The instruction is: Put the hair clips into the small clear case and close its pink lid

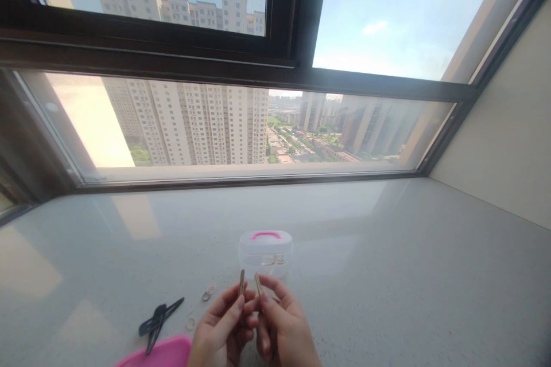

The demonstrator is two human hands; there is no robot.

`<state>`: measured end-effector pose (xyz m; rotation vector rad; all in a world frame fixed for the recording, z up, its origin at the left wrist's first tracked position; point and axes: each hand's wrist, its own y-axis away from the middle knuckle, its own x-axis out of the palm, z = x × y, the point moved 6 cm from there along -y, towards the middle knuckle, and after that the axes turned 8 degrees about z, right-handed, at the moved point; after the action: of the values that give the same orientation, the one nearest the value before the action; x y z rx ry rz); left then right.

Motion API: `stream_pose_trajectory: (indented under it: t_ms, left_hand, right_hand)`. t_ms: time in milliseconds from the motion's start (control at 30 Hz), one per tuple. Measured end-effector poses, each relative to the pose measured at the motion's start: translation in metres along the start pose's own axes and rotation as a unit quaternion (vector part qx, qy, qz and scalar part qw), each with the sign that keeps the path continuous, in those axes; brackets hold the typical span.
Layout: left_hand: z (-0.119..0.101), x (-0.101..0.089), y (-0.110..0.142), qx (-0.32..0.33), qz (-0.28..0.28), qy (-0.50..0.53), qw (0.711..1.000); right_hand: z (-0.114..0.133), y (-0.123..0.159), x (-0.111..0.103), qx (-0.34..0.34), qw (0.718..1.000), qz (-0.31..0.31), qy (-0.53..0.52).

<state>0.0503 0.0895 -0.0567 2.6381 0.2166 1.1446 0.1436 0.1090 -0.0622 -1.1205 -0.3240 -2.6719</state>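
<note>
Left hand (224, 321), right hand (282, 312), pinched slim strips (241, 283), box (263, 245), front detail (279, 260) blurred

Box before the window, hands nearest, loose pieces to the left.
On the sill (387, 275), the box (249, 249) stands between the window frame (241, 184) and the two hands, its handle (266, 234) on top and small pieces (278, 260) inside. The left hand (221, 324) and right hand (284, 321) are side by side in front of it, each with a slim piece between its fingers. Left of the left hand lie two small rings (205, 296) close together, with a third ring (190, 324) nearer the viewer. Farther left, two clips (158, 317) cross, one's near end overlapping the tray (159, 354). A wall (495, 126) rises at right.
</note>
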Motion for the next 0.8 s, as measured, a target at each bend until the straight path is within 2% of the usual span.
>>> stream_pose_trajectory:
  t_ms: [333,533,800]
  left_hand:
    - [-0.001,0.000,0.002,-0.001,-0.001,0.004,1.000]
    - [0.001,0.002,0.001,-0.004,0.009,0.007,1.000]
    - [0.006,-0.002,-0.003,-0.011,0.022,0.018,1.000]
  right_hand:
    - [0.004,-0.001,0.003,0.004,1.000,-0.014,-0.024]
    - [0.001,-0.001,0.008,0.003,0.999,0.021,-0.028]
    - [0.002,0.000,0.010,0.016,0.999,0.028,-0.015]
